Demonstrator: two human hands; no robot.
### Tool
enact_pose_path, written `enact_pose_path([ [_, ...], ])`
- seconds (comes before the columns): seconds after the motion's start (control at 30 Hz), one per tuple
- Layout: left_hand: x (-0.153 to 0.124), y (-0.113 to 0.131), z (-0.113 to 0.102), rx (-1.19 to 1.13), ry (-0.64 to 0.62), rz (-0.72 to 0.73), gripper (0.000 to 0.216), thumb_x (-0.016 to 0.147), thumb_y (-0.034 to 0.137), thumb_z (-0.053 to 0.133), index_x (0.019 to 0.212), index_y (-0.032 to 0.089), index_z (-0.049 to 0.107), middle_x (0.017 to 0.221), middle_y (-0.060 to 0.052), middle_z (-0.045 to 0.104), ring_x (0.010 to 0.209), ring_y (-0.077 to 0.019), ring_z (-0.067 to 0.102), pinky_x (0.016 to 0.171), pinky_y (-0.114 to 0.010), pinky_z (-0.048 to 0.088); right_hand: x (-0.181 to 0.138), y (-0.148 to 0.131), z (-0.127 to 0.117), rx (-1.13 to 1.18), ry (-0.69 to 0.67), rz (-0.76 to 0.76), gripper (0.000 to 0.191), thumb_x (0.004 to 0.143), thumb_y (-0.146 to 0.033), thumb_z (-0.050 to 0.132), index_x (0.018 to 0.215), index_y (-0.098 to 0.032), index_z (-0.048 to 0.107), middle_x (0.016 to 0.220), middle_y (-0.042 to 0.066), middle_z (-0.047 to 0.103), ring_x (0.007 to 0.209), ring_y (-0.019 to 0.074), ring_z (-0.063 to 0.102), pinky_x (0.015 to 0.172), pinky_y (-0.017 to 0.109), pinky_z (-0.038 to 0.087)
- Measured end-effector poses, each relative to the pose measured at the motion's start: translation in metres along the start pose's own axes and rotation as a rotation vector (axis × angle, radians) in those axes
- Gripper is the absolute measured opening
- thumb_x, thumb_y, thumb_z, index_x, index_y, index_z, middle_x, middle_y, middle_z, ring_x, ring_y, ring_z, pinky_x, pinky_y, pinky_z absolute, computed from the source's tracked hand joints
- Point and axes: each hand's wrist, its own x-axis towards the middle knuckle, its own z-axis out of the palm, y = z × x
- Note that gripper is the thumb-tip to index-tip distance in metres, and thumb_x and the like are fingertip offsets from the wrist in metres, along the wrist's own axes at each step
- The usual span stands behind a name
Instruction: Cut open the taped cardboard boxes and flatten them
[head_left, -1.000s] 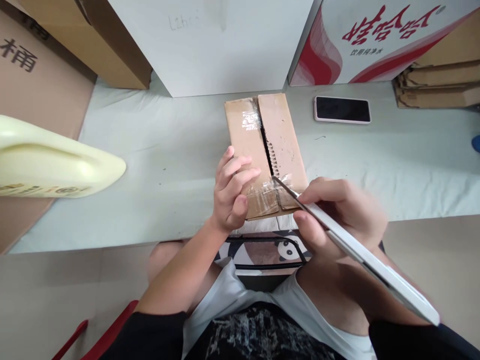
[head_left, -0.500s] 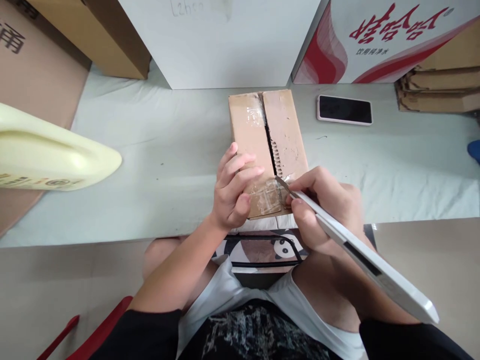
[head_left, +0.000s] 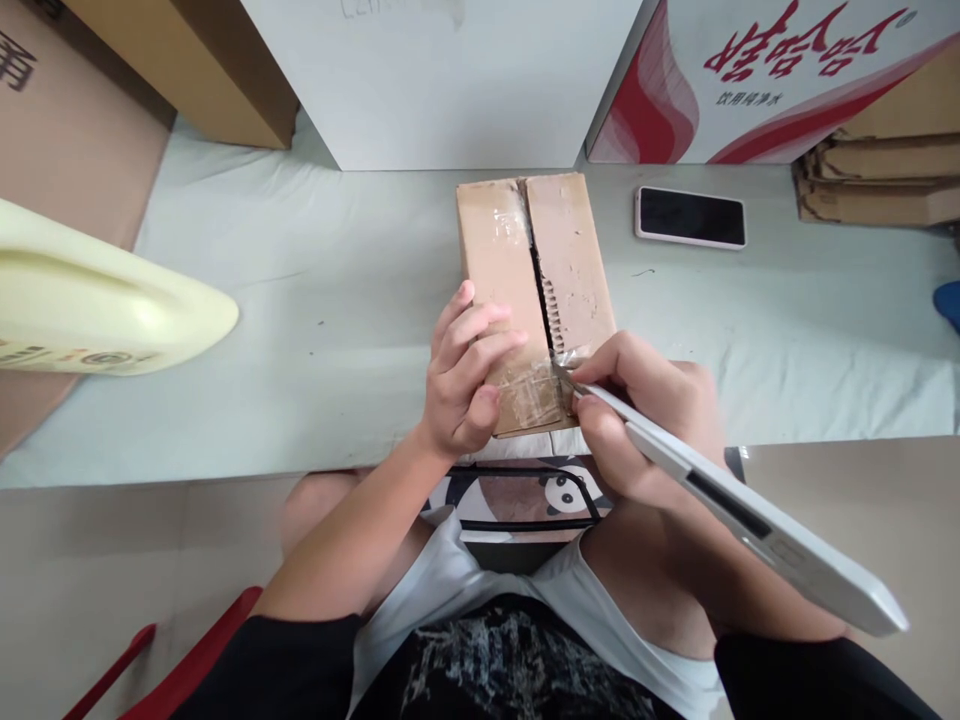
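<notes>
A small cardboard box (head_left: 495,250) lies on the pale cloth, with a dark gap running along its top seam. Clear tape (head_left: 529,395) covers part of the near end, and one torn edge shows corrugation. My left hand (head_left: 469,375) grips the box at its left near side, fingers bent over the top and thumb near the front corner. In my right hand (head_left: 649,410) is a white-handled utility knife (head_left: 720,500), held between thumb and fingers. Its blade tip meets the seam at the taped near end; my fingers partly hide the blade.
Behind the box stand a white carton (head_left: 450,90) and a red-and-white carton (head_left: 675,90). A phone (head_left: 690,217) lies to the right, near stacked cardboard (head_left: 862,200). A pale yellow bottle (head_left: 112,300) juts in from the left. The cloth-covered table (head_left: 360,400) ends just before my knees.
The knife tip has moved slightly toward me along the seam, into the tape. The handle's far end has swung a little to the right. My left hand stays on the box.
</notes>
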Motion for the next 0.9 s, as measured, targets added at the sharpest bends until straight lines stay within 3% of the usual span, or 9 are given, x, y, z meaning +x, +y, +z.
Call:
enact_pose_path([
  [0.3, 0.0011, 0.0, -0.002, 0.022, -0.01, 0.027, 0.048, 0.104, 0.044, 0.025, 0.135, 0.035, 0.06, 0.135, -0.004, 0.065, 0.143, -0.026, 0.055, 0.131, -0.056, 0.039, 0.0012, 0.002, -0.0049, 0.157, -0.004, -0.012, 0.003, 0.079, -0.023, 0.053, 0.077, -0.025, 0.053, 0.053, -0.005, 0.058, 0.044, 0.0121, 0.05, 0.043, 0.026, 0.036],
  [0.47, -0.0012, -0.0006, -0.0014, 0.029, -0.027, -0.002, 0.048, 0.104, 0.049, 0.023, 0.135, 0.037, 0.058, 0.136, -0.003, 0.066, 0.145, -0.0274, 0.053, 0.132, -0.06, 0.036, -0.0007, 0.0019, -0.0046, 0.154, 0.02, -0.001, 0.003, 0.078, -0.023, 0.052, 0.075, -0.025, 0.053, 0.054, -0.004, 0.06, 0.045, 0.0122, 0.052, 0.043, 0.026, 0.036],
  [0.73, 0.0022, 0.0026, -0.0027, -0.019, -0.022, 0.021, 0.047, 0.104, 0.04, 0.027, 0.136, 0.033, 0.061, 0.136, -0.005, 0.065, 0.14, -0.0254, 0.057, 0.133, -0.053, 0.036, 0.0036, -0.0033, -0.0056, 0.105, -0.03, 0.042, 0.009, 0.076, -0.016, 0.05, 0.075, -0.024, 0.054, 0.052, -0.006, 0.059, 0.041, 0.0096, 0.046, 0.042, 0.025, 0.035],
  [0.9, -0.0005, 0.0001, -0.001, -0.022, 0.0, 0.021, 0.049, 0.103, 0.042, 0.028, 0.137, 0.033, 0.062, 0.136, -0.005, 0.066, 0.148, -0.0283, 0.049, 0.131, -0.055, 0.036, 0.0039, -0.0024, -0.0049, 0.146, 0.005, 0.068, 0.01, 0.072, -0.016, 0.05, 0.071, -0.025, 0.055, 0.052, -0.005, 0.058, 0.043, 0.0108, 0.049, 0.043, 0.026, 0.035],
])
